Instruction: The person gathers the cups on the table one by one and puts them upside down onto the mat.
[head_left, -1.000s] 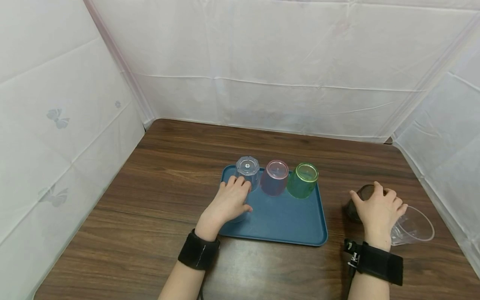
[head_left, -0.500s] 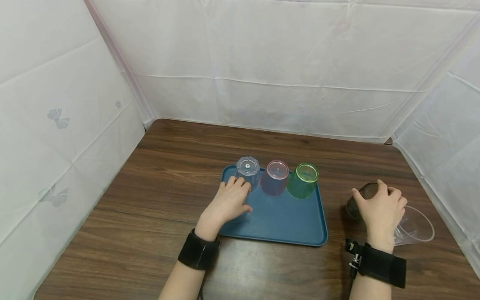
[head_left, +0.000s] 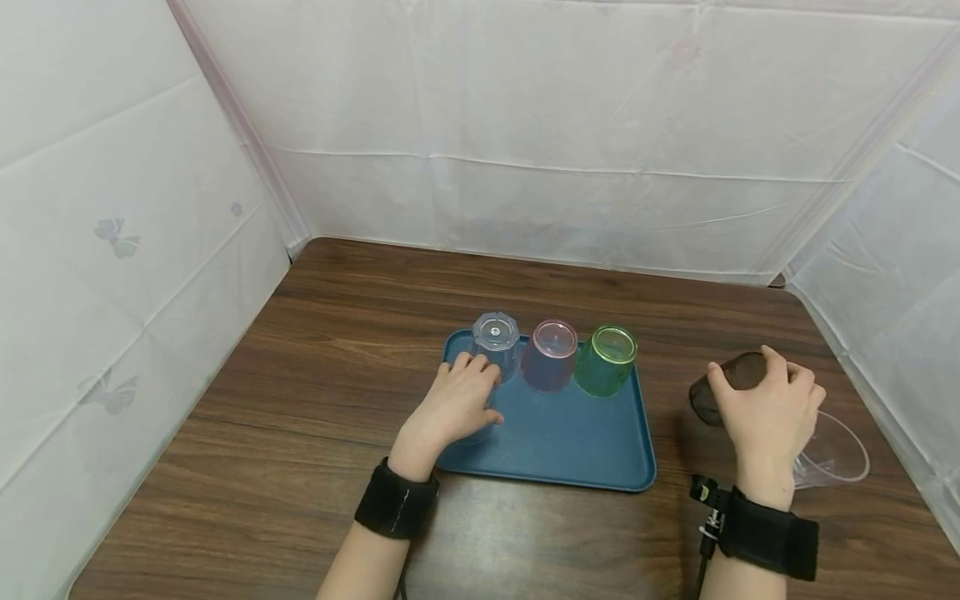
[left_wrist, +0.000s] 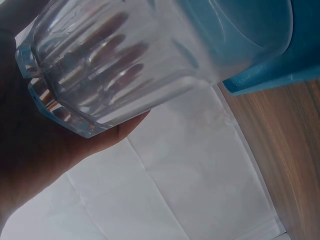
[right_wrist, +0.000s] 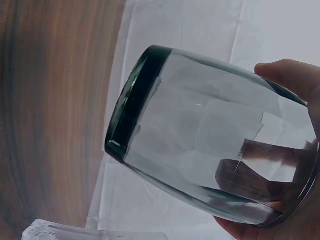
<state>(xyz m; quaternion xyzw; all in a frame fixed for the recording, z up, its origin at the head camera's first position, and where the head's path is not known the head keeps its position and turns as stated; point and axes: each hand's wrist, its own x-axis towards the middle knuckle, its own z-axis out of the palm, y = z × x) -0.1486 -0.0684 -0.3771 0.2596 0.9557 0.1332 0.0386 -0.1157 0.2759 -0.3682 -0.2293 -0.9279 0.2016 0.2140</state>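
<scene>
On the left part of the blue tray [head_left: 570, 442], my left hand [head_left: 453, 408] grips an upturned clear faceted glass [left_wrist: 125, 65]. Its base faces the palm, and the fingers show through its wall in the left wrist view. My right hand [head_left: 772, 417] holds a dark smoky glass [head_left: 738, 372] tilted above the table, right of the tray. Thumb and fingers are around the rim end of this dark glass [right_wrist: 200, 130], its thick base pointing away from the hand. Close beside the right hand stands another clear glass [head_left: 843, 454], partly hidden by it.
Along the tray's back edge, three upturned glasses form a row: a clear one [head_left: 496, 337], a pink one [head_left: 550, 358] and a green one [head_left: 606, 367]. Brown wooden table [head_left: 300, 400] surrounds the tray. White sheeting [head_left: 525, 125] hangs behind and at both sides.
My right hand has raised the dark glass slightly and tipped it more, moving up and a little right in the head view. The left hand has stayed in place.
</scene>
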